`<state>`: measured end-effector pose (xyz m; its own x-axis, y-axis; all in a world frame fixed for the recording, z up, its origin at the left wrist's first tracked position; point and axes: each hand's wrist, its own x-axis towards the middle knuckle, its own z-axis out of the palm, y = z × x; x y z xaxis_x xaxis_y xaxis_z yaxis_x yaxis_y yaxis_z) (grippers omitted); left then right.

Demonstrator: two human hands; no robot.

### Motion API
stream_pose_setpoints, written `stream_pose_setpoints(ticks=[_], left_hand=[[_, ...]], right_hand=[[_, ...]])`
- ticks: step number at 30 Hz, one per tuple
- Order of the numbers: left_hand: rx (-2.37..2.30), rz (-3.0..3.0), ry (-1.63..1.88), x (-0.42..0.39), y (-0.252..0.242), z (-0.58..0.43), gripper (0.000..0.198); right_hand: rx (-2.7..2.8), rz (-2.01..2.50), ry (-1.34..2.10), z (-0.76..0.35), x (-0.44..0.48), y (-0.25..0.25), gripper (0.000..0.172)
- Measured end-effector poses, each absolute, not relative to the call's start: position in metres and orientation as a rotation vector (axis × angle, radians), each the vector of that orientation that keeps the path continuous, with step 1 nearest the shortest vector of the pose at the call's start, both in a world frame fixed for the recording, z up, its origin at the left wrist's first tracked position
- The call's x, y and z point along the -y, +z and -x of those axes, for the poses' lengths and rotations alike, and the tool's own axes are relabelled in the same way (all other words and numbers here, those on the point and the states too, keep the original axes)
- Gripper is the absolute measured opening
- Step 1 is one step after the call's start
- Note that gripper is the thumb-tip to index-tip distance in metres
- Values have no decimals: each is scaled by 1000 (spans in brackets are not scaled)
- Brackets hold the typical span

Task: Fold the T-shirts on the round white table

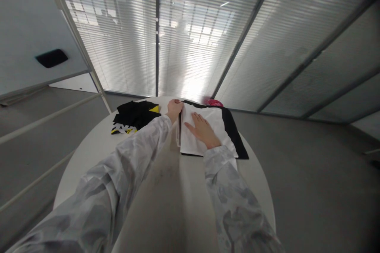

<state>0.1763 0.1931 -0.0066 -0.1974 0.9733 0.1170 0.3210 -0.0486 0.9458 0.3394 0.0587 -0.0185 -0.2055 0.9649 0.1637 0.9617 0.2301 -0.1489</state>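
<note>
A white cloth (215, 116) lies flat over a larger black sheet (234, 134) on the round white table. My right hand (204, 130) rests palm down on the cloth with its fingers stretched out. At the far left corner of the cloth, my left hand (175, 108) is closed, its fingers curled together at the edge. A folded layer (178, 134) stands up a little along that left edge, below the hand. Whether the fingers grip the cloth, the black sheet or both is hard to make out.
A crumpled black garment with yellow and white parts (136, 114) lies at the table's left. Something red (215, 102) sits by the far edge, behind the black sheet. The table (166, 189) stands near a glass partition with blinds (184, 47). White metal rails (50, 122) are at the left.
</note>
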Motion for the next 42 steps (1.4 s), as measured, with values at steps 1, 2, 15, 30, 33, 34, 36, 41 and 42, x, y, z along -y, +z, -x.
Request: stream_pose_setpoints(ticks=[1,2,15,30,33,34,36,41,42], left_hand=[[-1563,-1426,1267,-187,-8,-178,41],[-1542,-1474,1267,-179,-10,-181,45],[-1369,-2422,622,-93,-46,-156,84],[-1162,-2553,627,-1,-40,-93,79],[-1105,-2556,631,12,-39,-69,70],[-1080,-2553,654,15,-37,-62,66],[-1055,-2529,710,21,-33,-48,58],[-1136,-2421,790,31,-30,-18,42],[-1146,-2412,803,32,-30,-14,40]], right_hand=[[2266,1835,14,-346,-61,-21,84],[2255,1848,5,-352,-63,-24,83],[1735,2288,107,-443,-64,-30,89],[2146,1955,-258,-367,-21,-20,72],[2145,1976,-221,-356,-7,-26,70],[2135,1982,-211,-352,-2,-27,71],[2112,1971,-200,-343,11,-29,74],[2116,1861,-207,-317,58,-42,74],[2124,1849,-196,-313,66,-44,73]])
